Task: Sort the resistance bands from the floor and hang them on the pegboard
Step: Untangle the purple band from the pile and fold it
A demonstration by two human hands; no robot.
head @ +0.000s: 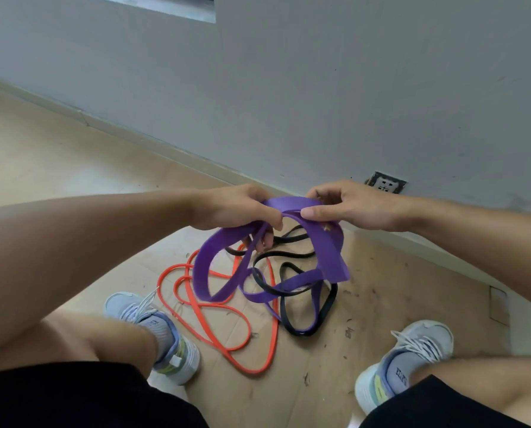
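A person squats over a heap of bands on the floor (381, 291). Both hands hold the purple band (326, 242) up in the air. The left hand (239, 208) grips it with curled fingers. The right hand (350, 208) pinches its top edge with the thumb. The purple band hangs down in loops and twists. Its low end is tangled with the black band (304, 307). The orange band (227, 329) lies in loops on the floor, near the left shoe (153, 332). The right shoe (409, 356) is well apart from the heap. A gray wall (319, 88) has a socket (386, 182) low down.
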